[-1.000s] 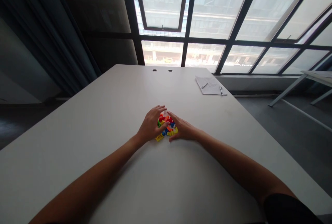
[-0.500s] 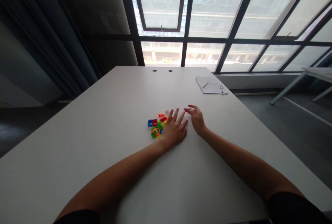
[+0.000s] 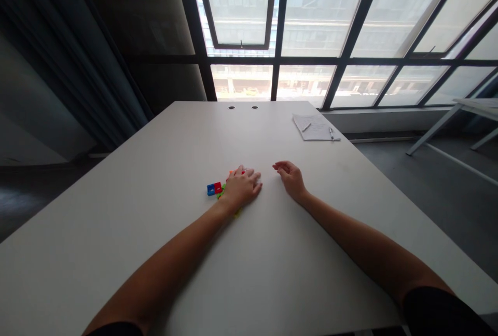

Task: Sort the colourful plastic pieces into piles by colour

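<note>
My left hand (image 3: 241, 189) lies palm down with spread fingers over a small pile of plastic building blocks. It hides most of them. A blue block (image 3: 210, 189) and a red block (image 3: 218, 187) sit side by side, left of the hand. Green bits (image 3: 220, 195) show by the wrist, and a yellow piece (image 3: 237, 213) peeks out under the forearm. Orange and red parts appear between the fingers. To the right, apart from the pile, my right hand (image 3: 290, 177) rests on its side on the table, fingers loosely curved, with nothing visible in it.
The white table (image 3: 175, 149) stretches toward the windows. At its far right lie sheets of paper (image 3: 316, 127) with a pen (image 3: 307, 127) and another pen (image 3: 332, 134) on them. Two round holes are near the far edge. Another table (image 3: 478, 108) stands at right.
My left hand has moved left over the blocks, and the blue and red blocks have shifted left. My right hand stays nearly in place, its fingers closer together.
</note>
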`<state>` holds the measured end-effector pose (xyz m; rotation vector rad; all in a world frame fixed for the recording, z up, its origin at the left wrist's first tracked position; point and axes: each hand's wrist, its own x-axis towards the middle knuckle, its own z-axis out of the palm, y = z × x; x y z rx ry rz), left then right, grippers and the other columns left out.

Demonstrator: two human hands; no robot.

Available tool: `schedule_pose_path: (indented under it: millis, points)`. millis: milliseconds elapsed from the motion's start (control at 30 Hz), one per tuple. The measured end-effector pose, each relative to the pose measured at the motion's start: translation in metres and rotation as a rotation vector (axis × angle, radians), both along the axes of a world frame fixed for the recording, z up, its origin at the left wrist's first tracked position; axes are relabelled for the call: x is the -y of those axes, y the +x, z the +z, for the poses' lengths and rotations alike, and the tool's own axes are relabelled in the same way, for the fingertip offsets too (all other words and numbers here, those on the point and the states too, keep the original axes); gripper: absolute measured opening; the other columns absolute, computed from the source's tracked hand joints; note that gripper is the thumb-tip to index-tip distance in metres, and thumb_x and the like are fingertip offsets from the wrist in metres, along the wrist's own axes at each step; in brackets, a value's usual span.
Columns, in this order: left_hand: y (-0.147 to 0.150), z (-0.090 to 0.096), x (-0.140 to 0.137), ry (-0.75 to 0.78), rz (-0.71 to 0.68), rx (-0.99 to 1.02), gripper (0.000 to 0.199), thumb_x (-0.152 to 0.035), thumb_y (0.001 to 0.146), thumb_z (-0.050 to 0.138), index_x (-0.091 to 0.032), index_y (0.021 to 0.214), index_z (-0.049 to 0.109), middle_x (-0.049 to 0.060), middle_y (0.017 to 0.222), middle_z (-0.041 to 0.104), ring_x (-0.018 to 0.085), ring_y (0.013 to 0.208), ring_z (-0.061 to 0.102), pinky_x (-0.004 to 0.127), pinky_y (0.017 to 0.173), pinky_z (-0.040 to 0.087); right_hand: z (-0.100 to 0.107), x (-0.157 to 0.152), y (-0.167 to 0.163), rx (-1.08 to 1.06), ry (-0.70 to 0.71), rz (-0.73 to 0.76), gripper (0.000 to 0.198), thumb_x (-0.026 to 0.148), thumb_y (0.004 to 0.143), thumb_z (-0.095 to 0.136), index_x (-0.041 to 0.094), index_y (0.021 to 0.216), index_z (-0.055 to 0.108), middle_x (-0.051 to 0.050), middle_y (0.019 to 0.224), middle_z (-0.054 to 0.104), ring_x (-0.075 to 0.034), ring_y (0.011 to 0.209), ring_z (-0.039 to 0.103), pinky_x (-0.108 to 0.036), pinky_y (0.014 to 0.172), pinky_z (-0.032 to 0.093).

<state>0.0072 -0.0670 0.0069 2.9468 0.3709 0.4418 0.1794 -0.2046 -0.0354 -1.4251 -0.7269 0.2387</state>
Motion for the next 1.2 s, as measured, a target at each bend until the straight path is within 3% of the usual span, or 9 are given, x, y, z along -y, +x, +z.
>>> schedule_pose_path:
  millis: [167,300,567,633,767,967,1200]
  points:
    - [-0.02,0.006,-0.035,0.031,-0.113,-0.007,0.035,-0.047,0.099,0.057,-0.034,0.126,0.074,0.005,0.135,0.071,0.038,0.134,0.053,0.058,0.111,0.044,0.001,0.0,-0.001,0.022,-0.025,0.012,0.023,0.038,0.083,0.063,0.02,0.098,0.07,-0.009,0.1,0.081,-0.024,0.099,0.077,-0.044,0.096,0.06]
    - [-0.03,0.007,-0.071,0.03,-0.126,-0.03,0.039,-0.049,0.098,0.056,-0.034,0.128,0.075,0.003,0.136,0.071,0.035,0.136,0.054,0.052,0.113,0.046,0.001,0.0,0.0,0.036,-0.043,0.02,0.022,0.036,0.083,0.062,0.02,0.096,0.071,-0.008,0.098,0.081,-0.024,0.098,0.077,-0.043,0.096,0.061]
    - [-0.048,0.011,-0.141,0.125,0.062,-0.096,0.041,-0.049,0.099,0.051,-0.031,0.126,0.076,0.004,0.135,0.072,0.03,0.133,0.058,0.042,0.111,0.048,-0.001,-0.001,-0.002,0.066,-0.041,0.022,0.019,0.029,0.082,0.06,0.022,0.092,0.075,-0.006,0.094,0.081,-0.024,0.094,0.078,-0.041,0.093,0.062]
    - [-0.05,0.012,-0.154,0.147,0.124,-0.111,0.046,-0.05,0.099,0.05,-0.029,0.134,0.072,0.006,0.135,0.072,0.03,0.132,0.059,0.042,0.11,0.048,-0.001,0.0,-0.002,0.107,-0.06,0.014,0.019,0.027,0.082,0.06,0.022,0.093,0.075,-0.006,0.095,0.081,-0.024,0.095,0.078,-0.041,0.094,0.062]
    - [-0.05,0.012,-0.172,0.212,0.202,-0.134,0.057,-0.051,0.1,0.047,-0.024,0.149,0.06,0.01,0.136,0.07,0.034,0.136,0.057,0.045,0.11,0.046,-0.001,0.004,-0.002,0.194,-0.132,-0.017,0.022,0.022,0.08,0.06,0.022,0.095,0.077,-0.005,0.099,0.081,-0.023,0.093,0.078,-0.042,0.094,0.064]
    - [-0.045,0.012,-0.197,0.265,0.26,-0.158,0.056,-0.051,0.101,0.042,-0.026,0.146,0.063,0.012,0.127,0.074,0.032,0.118,0.067,0.042,0.098,0.051,-0.006,0.004,-0.001,0.242,-0.039,-0.023,0.032,0.015,0.075,0.057,0.02,0.098,0.078,-0.009,0.119,0.076,-0.022,0.104,0.076,-0.042,0.099,0.065]
    - [-0.043,0.016,-0.212,0.239,0.288,-0.156,0.059,-0.051,0.099,0.042,-0.026,0.149,0.06,0.012,0.132,0.073,0.034,0.119,0.068,0.043,0.097,0.05,-0.003,0.002,0.0,0.25,-0.075,-0.084,0.026,0.015,0.08,0.058,0.02,0.095,0.078,-0.009,0.111,0.079,-0.022,0.097,0.078,-0.04,0.095,0.065]
